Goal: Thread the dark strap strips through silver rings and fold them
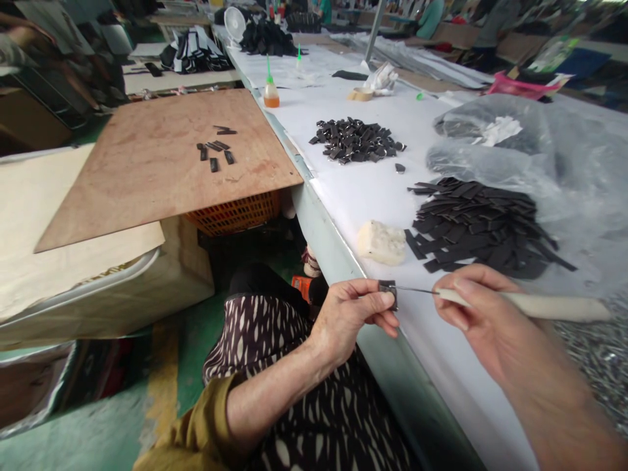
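Near the table's front edge, my left hand pinches a small black tab between thumb and fingers. My right hand is closed around the pale handle of a thin-tipped awl-like tool. Its slender metal shaft points left, and the tip meets the tab; whether it pierces the tab or lies on it, I cannot tell. Just beyond my left hand sits a cream foam block. A pile of flat black strips lies past my right hand. Farther back is a heap of black tabs with metal rings.
Shiny metal pieces fill the right edge. Clear plastic bags lie behind the strips. A wooden board on the left carries several black tabs. A green-tipped bottle, a tape roll and a fan stand farther off.
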`<state>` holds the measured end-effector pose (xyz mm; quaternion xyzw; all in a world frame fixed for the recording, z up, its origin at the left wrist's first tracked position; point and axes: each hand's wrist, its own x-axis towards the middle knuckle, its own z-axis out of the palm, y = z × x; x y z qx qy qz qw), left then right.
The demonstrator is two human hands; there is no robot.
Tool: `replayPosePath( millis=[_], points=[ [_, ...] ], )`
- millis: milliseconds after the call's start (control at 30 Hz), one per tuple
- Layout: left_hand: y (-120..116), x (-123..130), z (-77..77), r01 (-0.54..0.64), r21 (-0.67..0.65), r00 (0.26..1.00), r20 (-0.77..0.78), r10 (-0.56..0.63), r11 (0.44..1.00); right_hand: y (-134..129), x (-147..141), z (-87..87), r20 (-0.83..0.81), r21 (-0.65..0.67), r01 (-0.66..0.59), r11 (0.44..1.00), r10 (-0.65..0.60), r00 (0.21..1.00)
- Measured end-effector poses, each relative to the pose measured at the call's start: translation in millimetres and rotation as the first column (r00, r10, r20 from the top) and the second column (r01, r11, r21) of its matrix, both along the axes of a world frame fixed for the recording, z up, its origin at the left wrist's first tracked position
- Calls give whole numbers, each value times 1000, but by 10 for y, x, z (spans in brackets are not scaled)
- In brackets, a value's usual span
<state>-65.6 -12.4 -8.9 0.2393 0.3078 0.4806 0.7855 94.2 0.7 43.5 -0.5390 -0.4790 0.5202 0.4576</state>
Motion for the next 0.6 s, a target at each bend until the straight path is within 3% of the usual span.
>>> replayPosePath(
  millis=[467,600],
  points=[
    [33,2,-27,-37,-62,999,34,39,997,20,-19,-95,-1,-18,-56,998,56,998],
    [37,-5,-35,-48,-70,998,25,50,996,20,-8,-89,151,75,-96,993,84,985]
  ],
)
